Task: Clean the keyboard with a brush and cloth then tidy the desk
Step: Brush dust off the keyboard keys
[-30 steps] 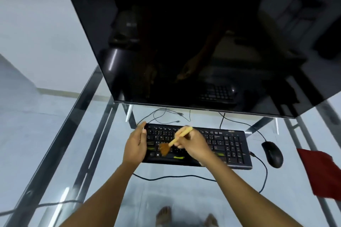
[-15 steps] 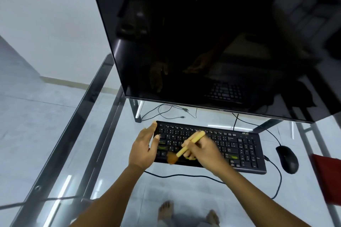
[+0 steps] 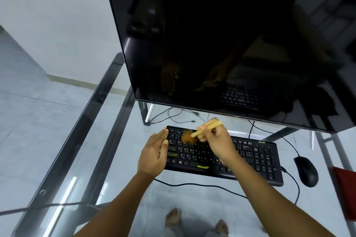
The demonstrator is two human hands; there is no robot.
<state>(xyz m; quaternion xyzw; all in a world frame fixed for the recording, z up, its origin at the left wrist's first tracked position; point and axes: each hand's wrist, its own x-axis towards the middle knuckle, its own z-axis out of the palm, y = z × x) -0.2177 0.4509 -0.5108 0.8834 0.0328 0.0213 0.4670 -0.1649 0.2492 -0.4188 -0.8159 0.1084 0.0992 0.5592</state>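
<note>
A black keyboard point(image 3: 256, 159) lies on the glass desk point(image 3: 107, 159) below a large dark monitor. My right hand point(image 3: 217, 144) grips a brush point(image 3: 204, 130) with a pale wooden handle; its orange bristles rest on the keyboard's upper left keys. My left hand point(image 3: 154, 156) lies flat against the keyboard's left end, fingers straight and together, thumb on the keys. Two yellow-green smears show on the lower key rows. A red cloth point(image 3: 345, 188) lies at the desk's right edge.
The big black monitor point(image 3: 221, 34) overhangs the keyboard closely. A black mouse point(image 3: 306, 171) sits right of the keyboard, its cable looping along the front. More cables lie behind the keyboard. Metal frame bars run under the glass. Bare feet show below.
The brush head has swept from the keyboard's lower front edge up to its top left keys. My left hand stays at the left end. The view has shifted left.
</note>
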